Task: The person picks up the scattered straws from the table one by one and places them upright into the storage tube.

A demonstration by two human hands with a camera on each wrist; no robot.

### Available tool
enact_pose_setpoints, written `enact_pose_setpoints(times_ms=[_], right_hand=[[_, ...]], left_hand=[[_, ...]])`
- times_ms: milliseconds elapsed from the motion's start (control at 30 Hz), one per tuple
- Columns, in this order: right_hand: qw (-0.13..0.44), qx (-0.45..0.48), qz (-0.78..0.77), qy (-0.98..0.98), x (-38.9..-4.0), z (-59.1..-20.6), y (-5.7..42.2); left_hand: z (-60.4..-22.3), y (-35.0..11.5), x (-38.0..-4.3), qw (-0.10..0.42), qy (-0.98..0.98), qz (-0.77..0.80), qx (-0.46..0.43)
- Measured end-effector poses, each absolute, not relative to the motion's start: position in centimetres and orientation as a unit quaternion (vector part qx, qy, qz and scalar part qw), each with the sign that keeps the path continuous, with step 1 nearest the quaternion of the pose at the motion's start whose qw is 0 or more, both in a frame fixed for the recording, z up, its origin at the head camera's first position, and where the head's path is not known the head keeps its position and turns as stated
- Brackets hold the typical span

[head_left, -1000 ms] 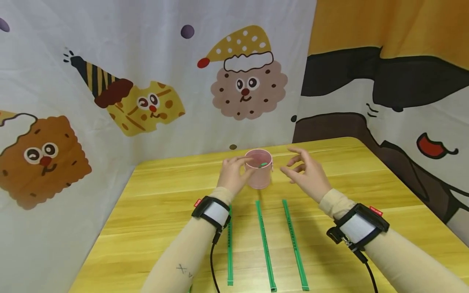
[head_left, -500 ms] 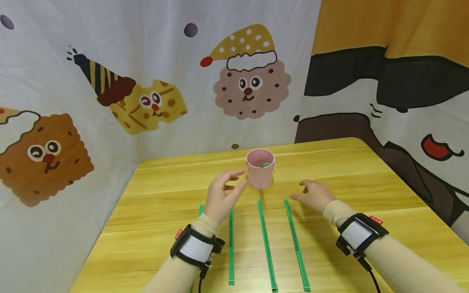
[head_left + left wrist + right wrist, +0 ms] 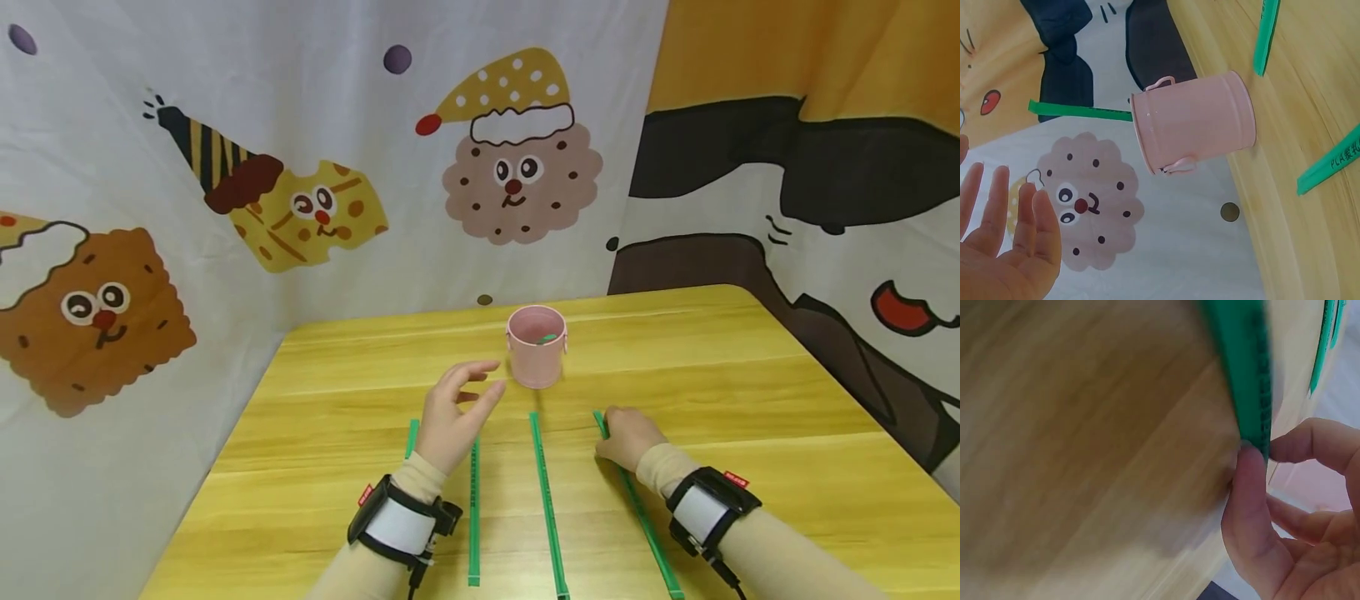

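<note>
My right hand (image 3: 628, 435) pinches a green wrapped straw (image 3: 648, 533) near its far end, at the right of the row on the table. In the right wrist view, thumb and forefinger meet on the printed green wrapper (image 3: 1249, 381). My left hand (image 3: 452, 421) hovers over the left straws, fingers loosely bent and holding nothing; the left wrist view shows the fingers (image 3: 1044, 225) apart from everything. A pink bucket (image 3: 536, 367) stands upright at the back, with a green straw (image 3: 1085, 111) sticking out of it.
Another green straw (image 3: 547, 500) lies in the middle, and one more (image 3: 474, 517) left of it. A further straw (image 3: 412, 437) is partly hidden behind the left hand. The wooden table (image 3: 315, 392) ends at a printed curtain (image 3: 315, 67).
My right hand has come down from beside the bucket and taken hold of the rightmost straw, which has shifted right. The left hand has drawn back from the bucket, leftward and nearer.
</note>
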State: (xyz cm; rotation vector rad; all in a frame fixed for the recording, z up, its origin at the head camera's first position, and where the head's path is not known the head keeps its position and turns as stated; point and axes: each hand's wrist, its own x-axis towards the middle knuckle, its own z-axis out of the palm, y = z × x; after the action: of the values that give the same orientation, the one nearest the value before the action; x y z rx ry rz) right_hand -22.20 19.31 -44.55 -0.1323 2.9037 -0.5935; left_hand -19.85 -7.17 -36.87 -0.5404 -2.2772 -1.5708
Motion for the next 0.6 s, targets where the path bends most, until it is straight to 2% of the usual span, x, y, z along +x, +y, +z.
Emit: enact_pose_setpoints(times_ms=[333, 600], right_hand=[[0.133, -0.010, -0.278, 0.951, -22.1, -43.2, 20.0], [0.091, -0.017, -0.325, 0.941, -23.3, -40.2, 21.6]], left_hand=[[-36.9, -7.1, -19.8, 0.159, -0.799, -0.550, -0.184], [-36.9, -7.0, -19.8, 0.163, -0.800, -0.548, -0.181]])
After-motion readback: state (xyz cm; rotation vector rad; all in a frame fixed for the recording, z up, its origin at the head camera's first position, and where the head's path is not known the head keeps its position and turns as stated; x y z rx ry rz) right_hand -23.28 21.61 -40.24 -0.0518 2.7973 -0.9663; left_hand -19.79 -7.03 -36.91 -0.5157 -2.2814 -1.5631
